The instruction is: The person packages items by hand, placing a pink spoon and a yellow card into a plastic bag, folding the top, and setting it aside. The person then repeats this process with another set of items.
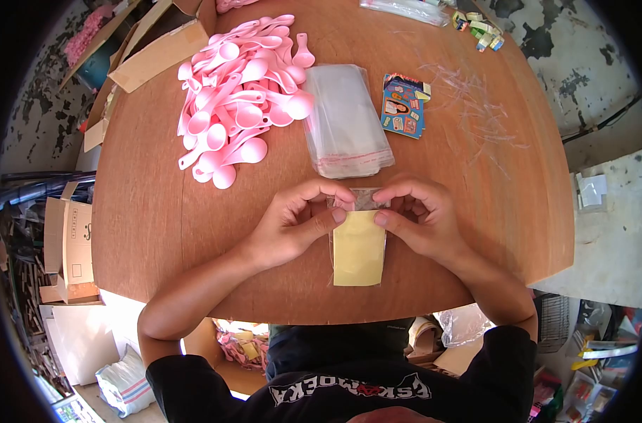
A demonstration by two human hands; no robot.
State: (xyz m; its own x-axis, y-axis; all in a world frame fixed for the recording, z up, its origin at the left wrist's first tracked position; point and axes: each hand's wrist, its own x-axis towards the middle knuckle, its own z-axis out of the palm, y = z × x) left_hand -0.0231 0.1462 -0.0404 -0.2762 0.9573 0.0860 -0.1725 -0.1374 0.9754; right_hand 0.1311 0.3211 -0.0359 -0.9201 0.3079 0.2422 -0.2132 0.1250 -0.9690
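Entry: clear sleeve (364,200), yellow card (358,254) inside, near table (159,211) edge. Left hand (292,225) and right hand (419,222) pinch its top flap, fingers closed. I judge sealing underway; it needs a straight fold.

A round wooden table (159,211) is pictured; a heap of pink plastic spoons (240,99) is piled beside a stack of clear bags (345,120); a printed card (403,106) and scattered clear strips (476,106) are spread further right; a yellow packet (358,250) is laid at the near edge.

left hand (292,224) and right hand (418,215) side by side, fingers (312,190) curled, thumbs (333,217) pressing down, forearms (194,285) angled inward
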